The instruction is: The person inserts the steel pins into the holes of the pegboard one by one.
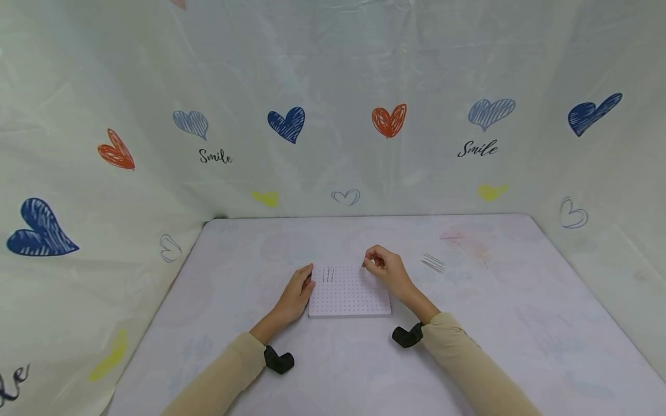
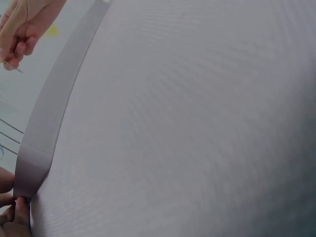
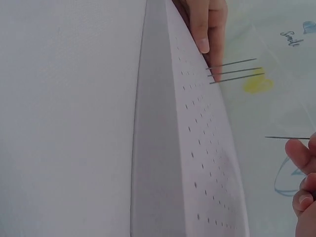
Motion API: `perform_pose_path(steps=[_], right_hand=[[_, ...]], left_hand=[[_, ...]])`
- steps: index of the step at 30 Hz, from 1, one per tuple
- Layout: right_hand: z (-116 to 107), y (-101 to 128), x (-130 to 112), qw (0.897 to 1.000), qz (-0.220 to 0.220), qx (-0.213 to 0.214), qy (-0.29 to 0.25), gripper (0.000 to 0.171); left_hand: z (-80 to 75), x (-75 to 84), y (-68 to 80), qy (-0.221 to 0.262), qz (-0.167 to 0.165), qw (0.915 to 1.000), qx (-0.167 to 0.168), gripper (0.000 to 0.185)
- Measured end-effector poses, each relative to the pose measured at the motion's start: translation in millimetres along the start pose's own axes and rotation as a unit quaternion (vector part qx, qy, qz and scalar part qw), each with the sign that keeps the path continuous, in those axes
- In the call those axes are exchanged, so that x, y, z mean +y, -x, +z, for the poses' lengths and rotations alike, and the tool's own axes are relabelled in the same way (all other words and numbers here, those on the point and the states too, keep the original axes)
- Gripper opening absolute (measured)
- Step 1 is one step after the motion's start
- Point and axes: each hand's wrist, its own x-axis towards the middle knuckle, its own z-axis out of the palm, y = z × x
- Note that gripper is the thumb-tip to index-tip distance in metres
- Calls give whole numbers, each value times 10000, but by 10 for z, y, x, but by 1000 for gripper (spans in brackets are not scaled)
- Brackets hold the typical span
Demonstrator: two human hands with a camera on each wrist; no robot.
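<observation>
White perforated foam board [image 1: 348, 292] stays steady because your left hand [image 1: 298, 293] presses its edge with flat fingers while your right hand [image 1: 384, 267] pinches a thin metal pin [image 3: 286, 138] above it.

Left hand [image 1: 297, 293] flat, fingers relaxed and extended; right hand [image 1: 385, 269] raised slightly — fingertips pinched together; both forearms reach forward.

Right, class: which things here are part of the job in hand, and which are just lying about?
In use:
- perforated white board, steadied by the left hand
- three pins standing in the board
- one pin pinched in the right hand
- spare pins lying on the table

Lying about:
- heart-patterned sheet behind the table
</observation>
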Motion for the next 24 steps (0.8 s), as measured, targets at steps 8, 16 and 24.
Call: perform_pose_path(steps=[8, 16, 24], right_hand=[[169, -11, -19, 9996, -157, -231, 49, 4], [343, -36, -17, 9990, -261, -356, 60, 3], [436, -24, -19, 9988, -246, -417, 21, 3]], left_hand=[[5, -2, -1, -10, -17, 10000, 7, 53], [6, -9, -3, -107, -11, 9999, 12, 53], [1, 2, 6, -63, -48, 10000, 8, 53]])
